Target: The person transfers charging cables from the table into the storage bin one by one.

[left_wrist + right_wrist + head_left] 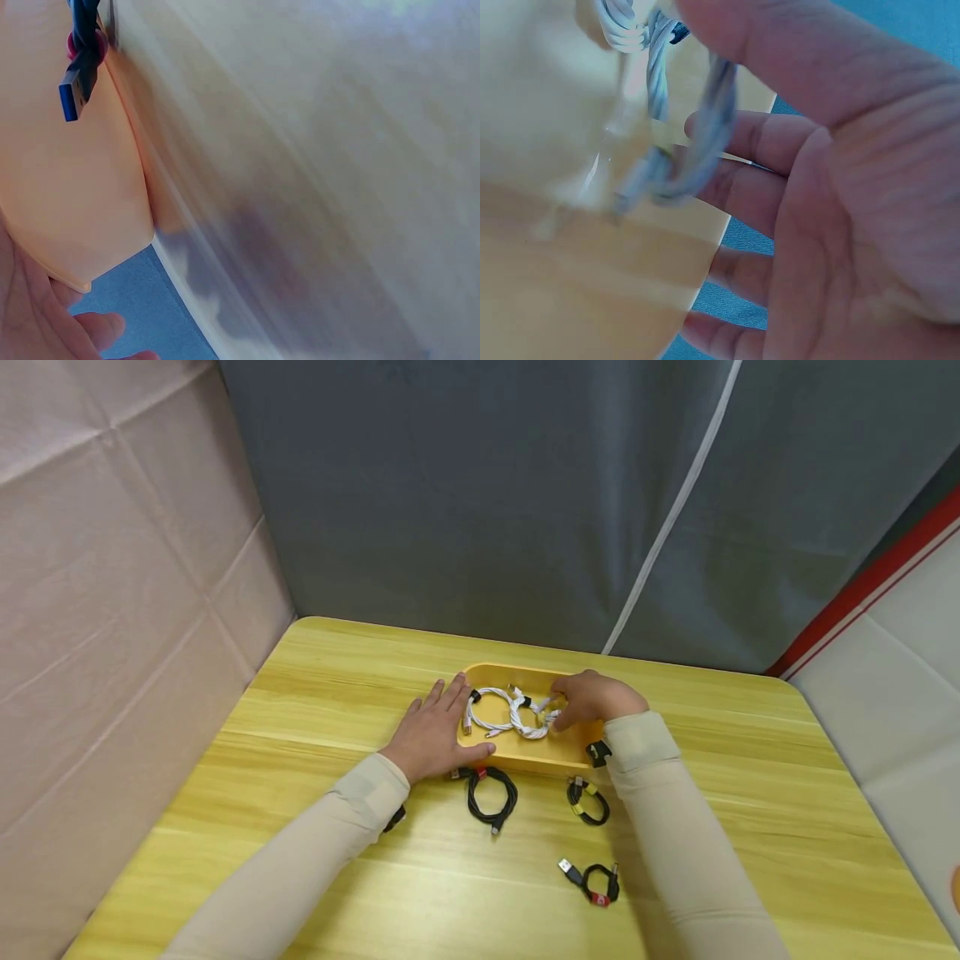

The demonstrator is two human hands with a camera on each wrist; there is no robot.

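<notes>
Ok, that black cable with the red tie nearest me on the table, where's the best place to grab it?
Pinch the black cable with the red tie at the bundled coil beside its tie, coming straight down from above. It lies flat and apart from the others, and its plug sticks out loose.

1. Even, soft light fills the room; the wooden table (pixel 360 693) glows without harsh glare.
2. Faint shadows sit just under the sleeves and hands.
3. The head view is sharp, slightly bowed at its edges.
4. Both wrist views are washed out, smeared with motion blur and too close to focus.
</notes>
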